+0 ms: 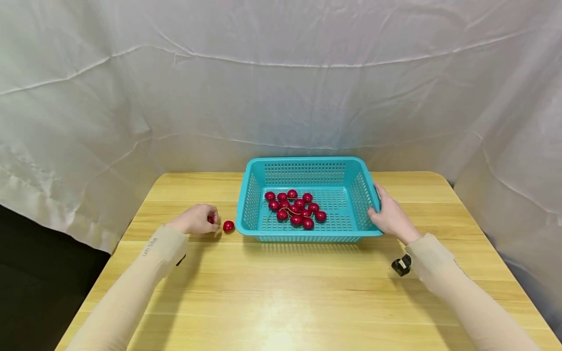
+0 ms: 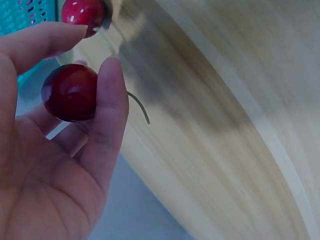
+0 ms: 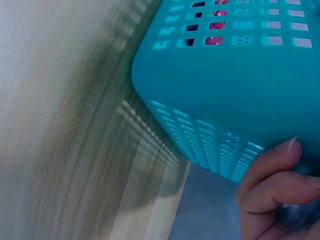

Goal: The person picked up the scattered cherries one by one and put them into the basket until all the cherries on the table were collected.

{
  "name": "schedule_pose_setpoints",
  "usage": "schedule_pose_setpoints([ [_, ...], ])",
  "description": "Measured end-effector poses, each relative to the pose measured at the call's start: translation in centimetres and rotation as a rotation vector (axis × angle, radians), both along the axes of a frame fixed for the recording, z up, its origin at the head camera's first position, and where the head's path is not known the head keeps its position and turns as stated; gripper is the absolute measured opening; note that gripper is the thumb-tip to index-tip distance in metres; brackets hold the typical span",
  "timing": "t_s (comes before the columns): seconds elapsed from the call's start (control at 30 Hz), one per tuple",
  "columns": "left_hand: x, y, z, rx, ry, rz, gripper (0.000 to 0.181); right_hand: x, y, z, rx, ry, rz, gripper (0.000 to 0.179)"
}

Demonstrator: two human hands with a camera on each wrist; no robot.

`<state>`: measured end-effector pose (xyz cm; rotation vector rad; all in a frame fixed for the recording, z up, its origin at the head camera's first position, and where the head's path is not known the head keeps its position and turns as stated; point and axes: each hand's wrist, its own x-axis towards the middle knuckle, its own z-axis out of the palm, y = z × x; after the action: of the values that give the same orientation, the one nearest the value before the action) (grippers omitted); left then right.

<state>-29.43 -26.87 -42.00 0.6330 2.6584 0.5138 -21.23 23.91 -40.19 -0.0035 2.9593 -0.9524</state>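
My left hand (image 1: 195, 219) is over the table just left of the basket, its fingers curled round a dark red cherry (image 2: 69, 95). A thin green stem (image 2: 141, 107) sticks out past the fingers in the left wrist view. Beside the fingertips a second cherry (image 1: 229, 226) lies on the table, between the hand and the basket. My right hand (image 1: 391, 214) grips the right side of the turquoise plastic basket (image 1: 307, 234), with the thumb near the front right corner. In the basket several red cherries (image 1: 296, 220) with stems lie clustered towards the left.
The basket stands near the back of the wooden table (image 1: 281, 287), its walls pierced with small slots. A pale, creased curtain (image 1: 281, 97) hangs behind the table and along both sides. At the lower left there is a dark area (image 1: 39, 273) beyond the table edge.
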Motion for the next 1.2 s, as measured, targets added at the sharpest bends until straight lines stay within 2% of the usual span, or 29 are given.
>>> schedule_pose_setpoints([
  [0.43, -0.3, -0.4, 1.8, -0.005, -0.002, 0.024, 0.008, 0.1, 0.0, 0.0, 0.003, -0.001, 0.0, 0.079],
  [0.83, -1.2, -1.1, 3.6, -0.007, 0.079, -0.023, 0.009, 0.1, -0.1, 0.2, -0.003, -0.011, -0.002, 0.08],
  [1.0, -1.7, -0.8, 4.8, -0.03, 0.091, -0.026, 0.009, 0.2, -0.2, 0.2, -0.004, -0.019, -0.006, 0.08],
  [1.2, -2.4, 0.4, 6.9, -0.022, 0.127, -0.034, 0.005, 0.1, -0.2, 0.1, -0.002, -0.008, -0.003, 0.08],
])
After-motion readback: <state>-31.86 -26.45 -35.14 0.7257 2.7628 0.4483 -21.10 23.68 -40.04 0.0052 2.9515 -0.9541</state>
